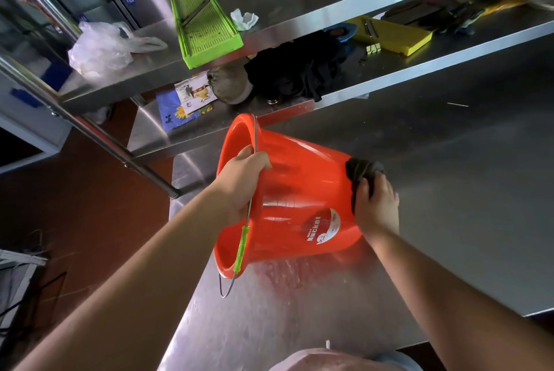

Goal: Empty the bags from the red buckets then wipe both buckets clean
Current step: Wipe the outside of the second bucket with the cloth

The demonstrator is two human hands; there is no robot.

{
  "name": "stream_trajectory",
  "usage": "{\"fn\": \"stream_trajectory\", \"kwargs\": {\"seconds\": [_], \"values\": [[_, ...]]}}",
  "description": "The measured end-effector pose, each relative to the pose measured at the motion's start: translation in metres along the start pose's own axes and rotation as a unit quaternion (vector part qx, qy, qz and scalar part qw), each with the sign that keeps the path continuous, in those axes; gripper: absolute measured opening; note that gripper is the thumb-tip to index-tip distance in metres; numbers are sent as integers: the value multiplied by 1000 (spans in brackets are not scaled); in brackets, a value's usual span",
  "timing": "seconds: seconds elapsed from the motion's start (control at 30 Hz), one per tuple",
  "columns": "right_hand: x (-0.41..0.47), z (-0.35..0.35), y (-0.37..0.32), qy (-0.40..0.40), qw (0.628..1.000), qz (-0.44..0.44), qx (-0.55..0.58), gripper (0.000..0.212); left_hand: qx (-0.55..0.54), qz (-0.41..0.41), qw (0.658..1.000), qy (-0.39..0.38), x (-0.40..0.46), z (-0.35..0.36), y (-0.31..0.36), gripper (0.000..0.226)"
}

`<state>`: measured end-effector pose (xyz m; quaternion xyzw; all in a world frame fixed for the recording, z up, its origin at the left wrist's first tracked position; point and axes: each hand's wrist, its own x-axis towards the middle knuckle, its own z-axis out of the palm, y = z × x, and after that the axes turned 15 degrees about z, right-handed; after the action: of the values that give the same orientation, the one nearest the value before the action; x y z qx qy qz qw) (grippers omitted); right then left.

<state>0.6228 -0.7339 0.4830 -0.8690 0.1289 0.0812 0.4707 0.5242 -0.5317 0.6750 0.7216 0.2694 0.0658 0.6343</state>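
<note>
One red bucket (302, 190) lies tipped on its side on the steel table (449, 220), mouth facing left, base to the right. My left hand (242, 181) grips its rim together with the wire handle, whose green grip hangs down. My right hand (376, 208) presses a dark cloth (364, 171) against the bucket's base edge. A white label reading "Bucket" faces up. I see no second bucket. A clear plastic bag (99, 49) lies on the upper shelf at the left.
A two-tier steel shelf stands behind the bucket. It holds a green slicer tray (204, 28), a crumpled white tissue (244, 19), a yellow slicer (392, 34), a black cloth heap (296, 67) and printed packets (186, 103). Red floor lies left of the table.
</note>
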Motion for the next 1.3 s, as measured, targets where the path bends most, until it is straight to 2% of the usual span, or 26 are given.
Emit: {"fn": "stream_trajectory", "kwargs": {"seconds": [0.1, 0.17, 0.33, 0.5, 0.57, 0.63, 0.7, 0.77, 0.83, 0.9, 1.03, 1.1, 1.2, 1.3], "values": [[9, -6, -1, -47, 992, 95, 63, 17, -10, -1, 1000, 9, -2, 6, 5, 17], [11, -8, 0, -67, 986, 132, 72, 27, -12, -7, 1000, 20, -2, 6, 12, 11], [4, -6, 2, -69, 984, 150, 67, 43, -11, -62, 997, 33, 4, 0, 30, 20], [-8, -10, -14, -80, 986, 142, 41, 45, -5, -73, 996, 48, 8, 2, 36, 18], [-26, -8, -27, -59, 990, 131, -4, 48, 6, -74, 996, 49, 10, 5, 37, 18], [-56, -4, -44, -34, 993, 107, -42, 46, 8, -74, 996, 45, 14, 7, 37, 18], [-92, 0, -64, -34, 998, 52, -23, 39, 14, -71, 996, 50, 18, 8, 36, 18], [-131, 2, -84, -61, 997, -39, 22, 36, 24, -66, 996, 57, 22, 7, 35, 19], [-161, 5, -102, -105, 985, -122, 63, 41, 29, -63, 996, 58, 25, 5, 35, 23], [-173, 6, -109, -128, 976, -156, 76, 44, 34, -67, 996, 54, 28, 1, 34, 29], [-147, 2, -73, -69, 967, -246, 11, 37, 34, -75, 996, 28, 28, -3, 34, 24], [-122, 3, -45, -38, 979, -199, 0, 34, 35, -79, 996, 21, 27, -4, 35, 23], [-85, 4, -2, 19, 998, -55, 11, 32, 22, -83, 996, 15, 26, -5, 37, 30], [-57, 2, 28, -7, 996, 65, 62, 24, 15, -89, 996, 8, 26, -2, 37, 39]]}}
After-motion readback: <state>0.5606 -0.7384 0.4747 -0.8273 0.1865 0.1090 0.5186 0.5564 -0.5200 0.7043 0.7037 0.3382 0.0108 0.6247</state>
